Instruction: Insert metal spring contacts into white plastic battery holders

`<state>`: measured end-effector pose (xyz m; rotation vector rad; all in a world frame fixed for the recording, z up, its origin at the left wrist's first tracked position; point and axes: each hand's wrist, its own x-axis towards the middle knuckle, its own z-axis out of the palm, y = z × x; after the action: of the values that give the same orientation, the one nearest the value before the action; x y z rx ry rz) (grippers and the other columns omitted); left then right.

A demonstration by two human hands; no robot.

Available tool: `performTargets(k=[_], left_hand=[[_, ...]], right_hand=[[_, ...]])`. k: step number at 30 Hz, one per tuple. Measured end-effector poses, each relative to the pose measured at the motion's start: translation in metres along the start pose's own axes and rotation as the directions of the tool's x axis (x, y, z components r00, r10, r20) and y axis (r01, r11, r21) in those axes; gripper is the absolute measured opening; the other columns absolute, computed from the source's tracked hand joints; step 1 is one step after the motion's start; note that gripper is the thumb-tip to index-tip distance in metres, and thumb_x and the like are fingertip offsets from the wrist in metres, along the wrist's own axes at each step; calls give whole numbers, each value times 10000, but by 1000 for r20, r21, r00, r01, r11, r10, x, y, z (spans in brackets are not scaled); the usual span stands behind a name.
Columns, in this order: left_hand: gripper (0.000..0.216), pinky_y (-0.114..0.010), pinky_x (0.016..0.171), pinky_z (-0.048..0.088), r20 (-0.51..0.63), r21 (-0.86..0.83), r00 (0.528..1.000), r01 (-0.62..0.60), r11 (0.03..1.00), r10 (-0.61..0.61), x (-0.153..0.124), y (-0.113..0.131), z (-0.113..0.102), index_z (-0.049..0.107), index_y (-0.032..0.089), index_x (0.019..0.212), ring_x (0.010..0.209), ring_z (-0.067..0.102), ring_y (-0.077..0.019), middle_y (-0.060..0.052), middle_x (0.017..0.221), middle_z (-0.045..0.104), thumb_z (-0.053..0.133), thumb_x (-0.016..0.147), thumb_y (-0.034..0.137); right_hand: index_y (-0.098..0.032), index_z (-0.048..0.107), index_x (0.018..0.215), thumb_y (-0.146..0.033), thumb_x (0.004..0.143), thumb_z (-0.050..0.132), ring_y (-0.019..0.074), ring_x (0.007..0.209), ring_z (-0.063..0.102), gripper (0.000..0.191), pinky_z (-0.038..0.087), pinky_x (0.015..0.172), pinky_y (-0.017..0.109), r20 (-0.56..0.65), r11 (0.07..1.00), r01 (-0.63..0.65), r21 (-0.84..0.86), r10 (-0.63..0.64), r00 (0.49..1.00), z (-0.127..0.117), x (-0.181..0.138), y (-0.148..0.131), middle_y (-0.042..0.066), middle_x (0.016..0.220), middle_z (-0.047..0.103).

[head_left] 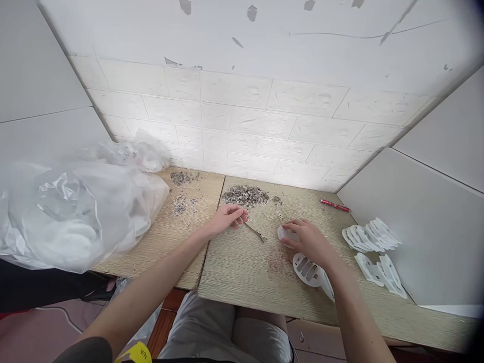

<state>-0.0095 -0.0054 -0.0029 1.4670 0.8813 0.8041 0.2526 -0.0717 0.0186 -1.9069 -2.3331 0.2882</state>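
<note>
Evidently, the left hand (pixel 230 216) is pinching a slim rod (pixel 252 230), its grip lying well behind the tip, probably so the tip is showing clearly. The right hand (pixel 309 241) is grasping a white oval plastic piece (pixel 287 235) by its sides, apparently steadying it midway between the near and far edges of the tabletop (pixel 234 272). A slotted oval plate (pixel 307 270) is lying closer to the near edge. Small metal parts (pixel 245 194) are heaping toward the far edge, seemingly within reach; white slotted pieces (pixel 368 237) are lining the right edge, perhaps leaving working room.
</note>
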Motion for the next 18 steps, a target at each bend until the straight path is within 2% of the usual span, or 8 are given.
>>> performTargets(k=[3,6,8,11,13,16,18], left_hand=[[365,-254,606,484,-9,-31,1000,-13,999,12,1,-2,0,678,126,893,729,593,-140,-99,858,686,580,821,471],[354,-249,596,475,-23,-150,1000,-8,989,5,1,0,0,679,125,885,716,593,-138,-96,841,680,619,802,463],[362,-255,603,479,-3,-285,1000,1,959,-2,1,2,0,677,122,913,705,597,-135,-97,847,680,632,800,463],[413,-290,645,508,98,-442,995,30,897,15,0,6,-2,664,125,1004,728,626,-153,-116,904,684,623,811,488],[431,-316,671,527,173,-490,984,53,870,38,0,6,-3,655,134,1027,752,646,-171,-121,928,682,641,796,498],[403,-307,667,539,177,-496,982,34,868,62,2,4,-4,656,145,1000,729,646,-159,-87,884,675,733,730,435],[394,-286,653,541,73,-474,996,-7,880,47,3,2,-4,667,143,979,713,635,-144,-73,862,677,773,691,390]], right_hand=[[-149,670,1095,-306,845,556,316,1065,528,316,407,901,435,-25,1000,-8,22,8,1000,0,5,0,129,1126,646],[-163,674,1017,-378,863,539,294,1017,548,297,418,864,417,-128,982,7,189,18,992,-9,9,-8,122,1047,655],[-189,652,1043,-464,875,516,253,974,571,350,436,827,377,-221,910,88,405,4,975,-18,13,-22,98,1044,650],[-213,606,1123,-534,893,467,197,897,590,418,458,759,322,-297,675,241,697,-34,954,-25,25,-53,63,1029,655],[-206,591,1126,-554,897,449,178,836,594,441,472,734,313,-295,543,284,790,-69,953,-21,36,-72,55,974,659],[-207,582,1146,-511,905,469,180,887,599,404,484,788,327,-288,504,316,804,-136,948,-7,52,-87,62,1030,658],[-213,582,1168,-466,919,458,192,980,590,376,471,857,349,-325,539,349,767,-143,935,2,61,-85,73,1128,641]])
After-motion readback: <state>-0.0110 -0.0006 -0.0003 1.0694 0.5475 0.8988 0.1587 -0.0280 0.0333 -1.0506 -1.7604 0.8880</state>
